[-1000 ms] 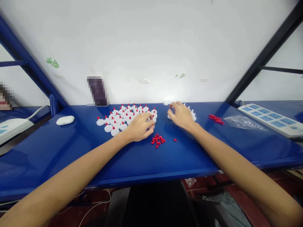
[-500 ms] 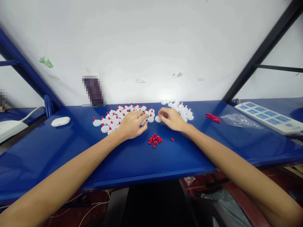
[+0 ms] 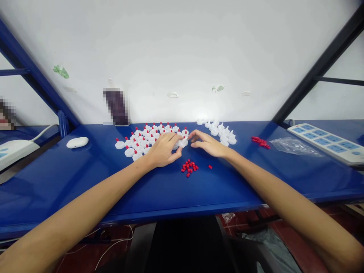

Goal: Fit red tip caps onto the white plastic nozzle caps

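White, round-based cap (image 3: 183, 143) sits between curved hands: left hand (image 3: 164, 150), grip unclear; right hand (image 3: 209, 144), released.

Red-tipped white lids (image 3: 145, 143) stand upright; bare white lids (image 3: 214, 131) cluster rightward; red caps (image 3: 188, 166) lie loose.

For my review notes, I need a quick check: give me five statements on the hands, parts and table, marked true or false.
1. The left hand is at the red-tipped parts. True.
2. Bare white parts are left of them. False: they are right.
3. Loose red caps form one heap. False: also a right heap and a single cap.
4. The clear bag is near the power strip. True.
5. The white case touches the bag. False: they are far apart.
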Demonstrator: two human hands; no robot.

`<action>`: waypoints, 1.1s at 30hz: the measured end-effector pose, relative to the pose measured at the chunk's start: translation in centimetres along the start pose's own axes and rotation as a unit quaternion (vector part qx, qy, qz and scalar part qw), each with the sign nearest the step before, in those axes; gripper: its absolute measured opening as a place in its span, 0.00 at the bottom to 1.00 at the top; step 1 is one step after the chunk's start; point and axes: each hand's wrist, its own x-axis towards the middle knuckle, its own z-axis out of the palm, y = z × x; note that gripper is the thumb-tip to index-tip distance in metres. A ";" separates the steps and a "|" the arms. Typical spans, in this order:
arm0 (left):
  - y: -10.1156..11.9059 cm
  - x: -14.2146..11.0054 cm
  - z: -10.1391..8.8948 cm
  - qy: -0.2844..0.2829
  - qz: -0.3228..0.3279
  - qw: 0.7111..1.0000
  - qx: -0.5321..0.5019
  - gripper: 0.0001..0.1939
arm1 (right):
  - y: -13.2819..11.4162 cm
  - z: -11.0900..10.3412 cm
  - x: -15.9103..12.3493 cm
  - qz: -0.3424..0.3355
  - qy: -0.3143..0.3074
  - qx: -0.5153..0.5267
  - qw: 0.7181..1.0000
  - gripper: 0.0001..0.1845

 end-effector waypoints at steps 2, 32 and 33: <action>0.0 0.0 -0.1 0.009 -0.007 1.000 -0.015 0.13 | 0.2 0.0 0.0 -0.009 0.030 -0.015 0.999 0.09; 1.3 -0.3 0.2 -0.057 -0.063 0.967 -0.238 0.15 | -1.5 0.3 -0.6 -0.062 -0.154 -0.085 0.982 0.09; 1.3 -0.3 0.2 -0.062 -0.070 0.965 -0.246 0.15 | -1.5 0.3 -0.7 -0.069 -0.155 -0.089 0.982 0.09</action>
